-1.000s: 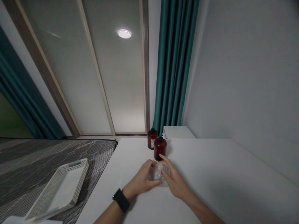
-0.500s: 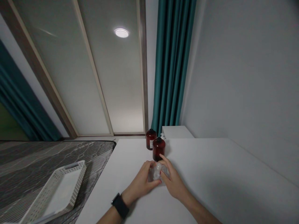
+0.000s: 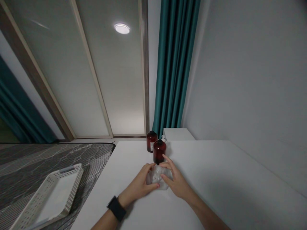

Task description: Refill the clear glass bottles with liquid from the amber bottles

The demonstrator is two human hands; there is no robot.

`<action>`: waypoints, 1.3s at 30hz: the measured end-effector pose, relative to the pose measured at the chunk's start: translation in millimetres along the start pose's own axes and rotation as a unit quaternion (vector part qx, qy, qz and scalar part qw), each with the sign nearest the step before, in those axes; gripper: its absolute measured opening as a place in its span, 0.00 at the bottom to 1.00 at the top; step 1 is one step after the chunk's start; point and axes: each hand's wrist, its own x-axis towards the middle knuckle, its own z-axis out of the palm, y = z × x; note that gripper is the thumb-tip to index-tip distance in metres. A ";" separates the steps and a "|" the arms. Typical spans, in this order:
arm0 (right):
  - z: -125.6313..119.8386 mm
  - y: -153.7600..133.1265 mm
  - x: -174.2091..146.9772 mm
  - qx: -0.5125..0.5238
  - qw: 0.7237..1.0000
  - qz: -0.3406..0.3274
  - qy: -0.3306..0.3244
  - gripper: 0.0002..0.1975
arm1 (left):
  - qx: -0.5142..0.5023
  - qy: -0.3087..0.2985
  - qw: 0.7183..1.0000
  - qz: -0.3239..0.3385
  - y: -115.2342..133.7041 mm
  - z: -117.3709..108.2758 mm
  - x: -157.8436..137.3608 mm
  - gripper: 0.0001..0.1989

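A clear plastic container (image 3: 157, 175) with whitish, glossy contents rests on the white table between my hands. My left hand (image 3: 140, 182) curves round its left side, thumb along the near edge and fingers at the far edge. From the right, my right hand (image 3: 176, 180) grips it, thumb over the top and a finger at the far rim, with the index finger stretched toward a brown bottle (image 3: 159, 151). This bottle has a black cap and stands just behind the container. What exactly lies inside the container is too blurred to tell.
Behind stands a second brown bottle (image 3: 151, 140) with a white label, beside a small white pump-like top (image 3: 164, 138). A white perforated basket (image 3: 78, 182) lies on the grey patterned surface (image 3: 96, 156) at left. A white box-shaped unit (image 3: 178, 133) adjoins the table's far edge.
A round clear piece by my right fingers has gone down into the container, and my right thumb lies over it. The view has shifted slightly; the bottles and basket stay put.
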 end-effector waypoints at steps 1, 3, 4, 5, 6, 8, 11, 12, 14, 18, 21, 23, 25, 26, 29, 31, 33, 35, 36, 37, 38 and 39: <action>0.1 -0.3 0.3 0.010 1.000 0.000 -0.008 0.35 | -0.002 -0.007 1.000 0.005 0.8 -0.9 0.3 0.33; 1.3 -0.5 0.7 0.027 0.999 -0.005 -0.019 0.34 | -0.003 -0.015 1.000 0.012 2.9 -1.8 0.6 0.32; 2.2 -0.4 0.7 0.031 0.999 -0.008 -0.018 0.34 | -0.003 -0.015 1.000 0.013 4.2 -1.6 0.6 0.32; 3.2 -0.3 0.6 0.034 0.999 -0.011 -0.016 0.33 | -0.003 -0.013 1.000 0.012 5.6 -1.1 0.4 0.31; 4.3 0.0 0.4 0.034 0.999 -0.011 -0.013 0.33 | -0.002 -0.010 1.000 0.011 7.1 -0.2 0.1 0.29; 6.6 0.6 -0.3 0.032 0.999 -0.009 -0.004 0.31 | 0.002 -0.001 1.000 0.008 9.8 2.0 -0.9 0.27; 9.4 1.4 -1.4 0.027 1.000 -0.001 0.008 0.29 | 0.012 0.012 1.000 0.007 12.1 5.1 -2.3 0.25; 9.9 1.6 -1.5 0.027 1.000 0.000 0.011 0.29 | 0.014 0.014 1.000 0.007 12.3 5.8 -2.5 0.25; 9.6 1.7 -1.2 0.028 1.000 0.001 0.008 0.29 | 0.017 0.017 1.000 0.005 12.2 6.6 -2.4 0.25; 3.2 1.2 0.3 0.024 1.000 0.003 -0.016 0.28 | 0.020 0.024 1.000 -0.001 11.0 7.1 -1.0 0.27; -5.6 2.1 0.0 0.024 0.999 0.009 -0.044 0.31 | 0.022 0.018 1.000 0.004 8.8 6.8 -0.5 0.30; -12.6 3.9 -1.1 0.014 0.997 0.018 -0.068 0.33 | 0.028 0.011 0.999 0.010 6.8 4.7 -0.4 0.32; -19.6 5.8 -2.3 0.001 0.996 0.029 -0.081 0.35 | 0.043 0.012 0.999 0.017 4.9 0.0 -0.7 0.36; -22.9 6.3 -2.9 -0.004 0.996 0.035 -0.080 0.35 | 0.053 0.014 0.998 0.018 4.1 -3.5 -1.0 0.37; -30.5 5.0 -4.2 -0.003 0.996 0.051 -0.073 0.37 | 0.083 0.023 0.996 0.010 2.8 -16.5 -2.4 0.29; -32.2 2.9 -5.0 0.007 0.995 0.065 -0.081 0.39 | 0.088 0.040 0.995 0.000 2.0 -24.4 -3.0 0.21; -29.9 1.8 -5.7 0.010 0.992 0.078 -0.094 0.41 | 0.096 0.063 0.993 -0.012 1.0 -29.2 -2.6 0.12; -24.2 2.8 -5.9 -0.001 0.994 0.070 -0.087 0.43 | 0.113 0.076 0.990 -0.021 -0.1 -30.0 -1.0 0.05; -20.7 3.9 -5.7 -0.010 0.995 0.061 -0.077 0.43 | 0.123 0.077 0.989 -0.023 -0.4 -29.1 0.1 0.05; -17.4 5.1 -5.5 -0.018 0.996 0.052 -0.066 0.43 | 0.130 0.075 0.988 -0.022 -0.5 -27.7 1.2 0.05; -14.6 6.1 -5.1 -0.024 0.997 0.047 -0.056 0.43 | 0.137 0.073 0.988 -0.017 -0.4 -25.8 2.1 0.06; -12.8 6.8 -4.5 -0.029 0.997 0.045 -0.048 0.44 | 0.141 0.073 0.987 -0.012 -0.1 -23.8 2.8 0.07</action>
